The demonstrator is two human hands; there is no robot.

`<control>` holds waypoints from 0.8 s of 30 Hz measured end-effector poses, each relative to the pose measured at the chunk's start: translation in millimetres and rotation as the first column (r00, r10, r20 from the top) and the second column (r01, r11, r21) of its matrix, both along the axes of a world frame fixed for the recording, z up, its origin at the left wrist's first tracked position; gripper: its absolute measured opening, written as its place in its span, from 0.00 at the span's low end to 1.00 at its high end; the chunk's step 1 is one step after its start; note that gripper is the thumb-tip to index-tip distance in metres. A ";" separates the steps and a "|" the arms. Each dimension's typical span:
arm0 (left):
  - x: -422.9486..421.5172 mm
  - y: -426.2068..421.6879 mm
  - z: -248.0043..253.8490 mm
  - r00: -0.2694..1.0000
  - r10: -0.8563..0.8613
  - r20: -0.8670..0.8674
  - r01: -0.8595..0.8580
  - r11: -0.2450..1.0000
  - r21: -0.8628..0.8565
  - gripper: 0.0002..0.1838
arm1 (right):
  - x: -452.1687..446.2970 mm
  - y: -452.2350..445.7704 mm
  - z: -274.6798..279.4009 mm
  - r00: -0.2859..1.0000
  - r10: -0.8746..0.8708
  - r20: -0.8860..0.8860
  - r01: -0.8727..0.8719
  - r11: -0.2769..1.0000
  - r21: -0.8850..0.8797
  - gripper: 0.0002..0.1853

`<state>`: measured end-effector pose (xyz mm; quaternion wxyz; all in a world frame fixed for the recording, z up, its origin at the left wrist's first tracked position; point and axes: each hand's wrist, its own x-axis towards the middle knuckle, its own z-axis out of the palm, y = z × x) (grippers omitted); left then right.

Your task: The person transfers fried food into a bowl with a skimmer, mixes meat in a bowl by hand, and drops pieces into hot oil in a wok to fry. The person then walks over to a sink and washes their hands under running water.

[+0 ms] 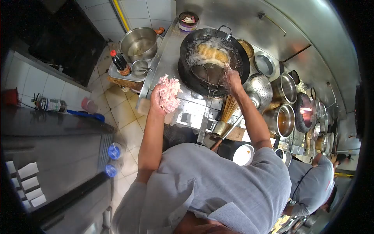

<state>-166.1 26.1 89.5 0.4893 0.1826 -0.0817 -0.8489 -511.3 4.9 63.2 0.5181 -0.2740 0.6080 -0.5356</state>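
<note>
A heap of pale pink raw meat [169, 93] rests in my left hand [155, 102], which is held left of the wok with its fingers mostly hidden under the meat. My right hand [232, 79] is over the right side of the black wok [243, 62]; its fingers are too small and blurred to read. Golden pieces [212, 54] fry in bubbling oil at the far side of the wok. A wire strainer [208, 74] lies in the wok, its long handle pointing toward my body.
To the left stand a steel pot [139, 45] and a dark bottle with a red cap [120, 63]. Right of the wok are a perforated ladle [260, 89], a bamboo brush [229, 109] and several metal pots. A co-worker [311, 185] stands at the lower right.
</note>
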 end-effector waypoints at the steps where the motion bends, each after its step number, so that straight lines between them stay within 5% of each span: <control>1: -0.2 0.7 1.2 1.000 -0.004 0.018 0.004 1.000 -0.007 0.18 | -27.0 -16.4 -18.3 0.847 0.079 -0.526 -0.104 0.994 -0.018 0.22; 2: -1.0 1.5 1.8 1.000 -0.002 0.016 0.002 1.000 -0.006 0.18 | -46.1 -23.5 -25.8 0.434 0.108 -0.895 -0.201 0.979 0.021 0.21; 3: -1.4 1.9 2.3 1.000 0.001 0.014 -0.001 1.000 -0.021 0.18 | -55.0 -22.3 -14.8 0.216 0.171 -0.961 -0.219 0.968 0.123 0.22; 5: -1.9 4.1 5.0 1.000 0.006 0.013 -0.006 0.999 -0.036 0.19 | -74.1 -28.0 -3.9 -0.064 0.370 -0.927 -0.163 0.912 0.375 0.25; 8: -7.5 5.9 9.1 0.997 0.043 0.060 -0.042 0.999 -0.013 0.19 | -166.2 -78.5 -90.9 -0.215 0.320 -0.923 -0.174 0.917 0.359 0.26; 12: -8.7 6.8 7.6 0.995 0.054 0.083 -0.060 0.996 0.068 0.26 | -112.5 -59.0 6.9 0.028 0.111 -0.993 -0.033 0.993 0.110 0.28; 15: -7.0 4.8 4.4 0.997 0.034 0.067 -0.038 0.997 0.070 0.27 | -52.6 -33.0 49.7 0.144 -0.019 -0.989 -0.165 0.985 -0.043 0.23; 16: -9.7 5.7 5.8 0.999 0.028 0.046 -0.031 0.998 0.063 0.27 | -35.7 -28.0 46.6 0.362 -0.021 -0.932 -0.292 0.947 -0.135 0.20; 18: -4.6 1.7 -4.9 0.999 -0.049 -0.010 0.050 0.997 0.052 0.28 | 26.0 1.5 72.4 0.789 0.366 -0.493 -0.419 0.908 0.002 0.16; 20: -6.0 2.2 0.9 0.998 -0.062 0.034 0.061 0.998 0.016 0.26 | 72.5 24.2 88.6 0.721 0.517 -0.462 -0.615 0.784 -0.083 0.16; 21: -9.3 2.4 3.4 0.994 -0.078 0.074 0.080 0.997 -0.021 0.24 | 90.5 29.0 92.7 0.711 0.585 -0.391 -0.647 0.762 -0.038 0.24; 24: -16.0 0.9 1.3 0.993 -0.078 0.087 0.079 0.997 -0.008 0.25 | 126.9 40.6 95.9 0.756 0.616 -0.221 -0.642 0.764 -0.068 0.27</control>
